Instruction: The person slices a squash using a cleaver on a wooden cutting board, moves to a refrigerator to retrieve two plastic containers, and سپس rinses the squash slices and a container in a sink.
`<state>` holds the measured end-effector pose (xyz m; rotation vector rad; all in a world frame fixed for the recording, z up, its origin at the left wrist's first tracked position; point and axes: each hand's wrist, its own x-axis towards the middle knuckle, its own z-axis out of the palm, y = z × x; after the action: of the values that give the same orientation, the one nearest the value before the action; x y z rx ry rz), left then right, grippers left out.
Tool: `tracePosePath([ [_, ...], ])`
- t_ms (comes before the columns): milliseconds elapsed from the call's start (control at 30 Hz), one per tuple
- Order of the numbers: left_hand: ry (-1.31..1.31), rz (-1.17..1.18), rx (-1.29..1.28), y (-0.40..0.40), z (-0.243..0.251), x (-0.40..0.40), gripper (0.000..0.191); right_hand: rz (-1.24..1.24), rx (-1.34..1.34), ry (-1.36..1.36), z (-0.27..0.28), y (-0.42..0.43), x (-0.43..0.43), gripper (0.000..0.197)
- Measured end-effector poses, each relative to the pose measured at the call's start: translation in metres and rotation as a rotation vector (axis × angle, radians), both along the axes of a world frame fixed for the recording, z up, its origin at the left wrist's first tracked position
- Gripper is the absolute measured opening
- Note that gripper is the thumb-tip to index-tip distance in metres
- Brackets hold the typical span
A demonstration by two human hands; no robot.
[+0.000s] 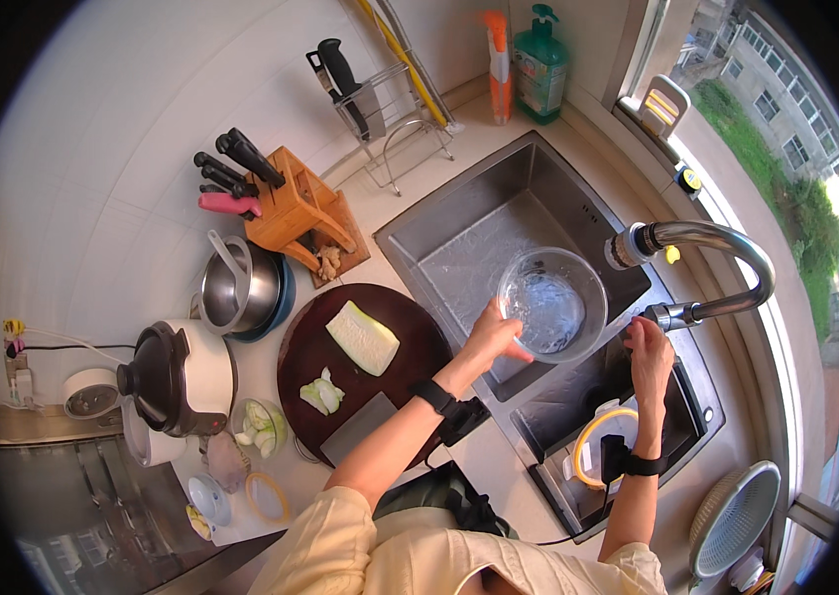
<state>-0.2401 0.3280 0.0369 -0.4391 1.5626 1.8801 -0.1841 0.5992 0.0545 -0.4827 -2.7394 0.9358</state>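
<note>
My left hand [497,336] grips the rim of a clear round bowl [587,327], which is tilted over the large basin of the steel sink [457,216]. Inside the bowl is something clear that looks like water. My right hand [648,355] is at the base of the chrome faucet [676,315], fingers bent; whether they grip its lever I cannot tell. The faucet's spout [628,247] hangs to the right of the bowl. Below my right hand, a clear lid with a yellow seal [589,446] lies over the smaller basin.
A dark round cutting board [419,312] carries a cut piece of pale green squash [364,338], peelings [322,393] and a cleaver blade [360,430]. Left of it stand a rice cooker [207,368] and steel bowl [263,286]. A knife block [282,197] is behind; a colander [735,520] sits at right.
</note>
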Motion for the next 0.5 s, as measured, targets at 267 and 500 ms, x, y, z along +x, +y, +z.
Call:
tracePosePath([
  [267,0.411,0.042,-0.615,-0.001,0.037,0.020,0.072,0.070,-0.757,-0.239,-0.029,-0.105,0.009,0.071],
  [500,0.853,0.001,-0.929,0.056,0.052,0.034,0.086,0.129,-1.952,-0.229,-0.131,-0.097,-0.008,0.044],
])
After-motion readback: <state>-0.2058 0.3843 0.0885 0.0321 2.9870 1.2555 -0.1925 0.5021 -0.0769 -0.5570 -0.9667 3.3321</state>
